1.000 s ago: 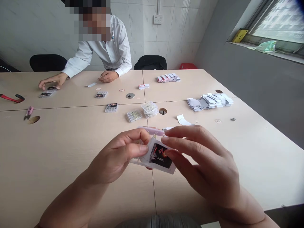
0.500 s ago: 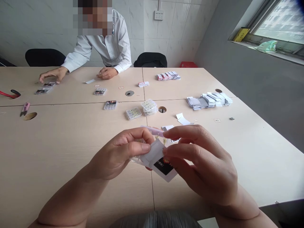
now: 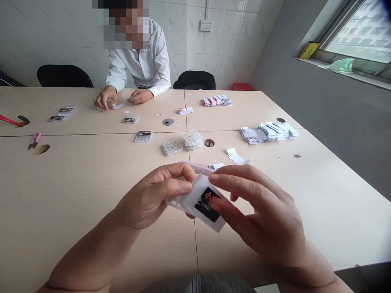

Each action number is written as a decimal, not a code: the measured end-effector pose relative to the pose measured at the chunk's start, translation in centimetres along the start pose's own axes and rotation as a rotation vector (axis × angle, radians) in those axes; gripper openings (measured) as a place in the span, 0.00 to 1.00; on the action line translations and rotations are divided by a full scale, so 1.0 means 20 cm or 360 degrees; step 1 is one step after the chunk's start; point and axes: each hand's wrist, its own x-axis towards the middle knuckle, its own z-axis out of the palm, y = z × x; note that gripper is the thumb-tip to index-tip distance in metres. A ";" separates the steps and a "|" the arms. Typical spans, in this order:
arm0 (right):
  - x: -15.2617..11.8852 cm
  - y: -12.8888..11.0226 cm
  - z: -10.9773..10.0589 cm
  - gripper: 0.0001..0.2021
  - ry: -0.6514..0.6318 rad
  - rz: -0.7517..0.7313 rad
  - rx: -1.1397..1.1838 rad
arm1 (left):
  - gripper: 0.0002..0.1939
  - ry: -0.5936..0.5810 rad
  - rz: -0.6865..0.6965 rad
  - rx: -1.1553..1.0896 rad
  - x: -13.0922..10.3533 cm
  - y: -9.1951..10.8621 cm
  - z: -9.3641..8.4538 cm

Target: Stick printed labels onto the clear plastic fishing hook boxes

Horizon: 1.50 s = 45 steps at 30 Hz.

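Note:
My left hand [image 3: 152, 195] is closed on a clear plastic box [image 3: 175, 202] and the white edge of a printed card [image 3: 207, 207], pinched between thumb and fingers. The card has a black panel with red and white marks and lies slanted over the box. Against the card's right part rest the thumb and fingers of my right hand [image 3: 262, 207], the thumb on the black panel. A pinkish strip shows behind the card at the box's far edge. What lies inside the box is mostly hidden.
Clear boxes [image 3: 193, 139] are stacked mid-table beside a round hole. Piles of white cards [image 3: 269, 132] lie to the right, with loose slips [image 3: 236, 156] nearer. Across the table sits a person in a white shirt [image 3: 140, 67]. Pink-handled cutters [image 3: 35, 140] lie at the left.
My right thumb has moved onto the card's black panel, and the card has shifted slightly. The other person's hand has moved from the far-left boxes to a white slip.

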 end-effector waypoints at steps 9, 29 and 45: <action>0.00 -0.01 -0.02 0.22 -0.0128 0.0209 0.0194 | 0.10 -0.0030 0.0035 0.0040 -0.02 -0.01 -0.01; 0.03 0.02 0.01 0.06 0.0101 0.0307 0.0413 | 0.25 -0.0108 0.0330 0.0367 -0.04 -0.06 -0.02; -0.03 -0.01 -0.06 0.09 0.0648 0.0356 0.1150 | 0.31 -0.0051 0.0201 0.0285 -0.12 -0.06 0.00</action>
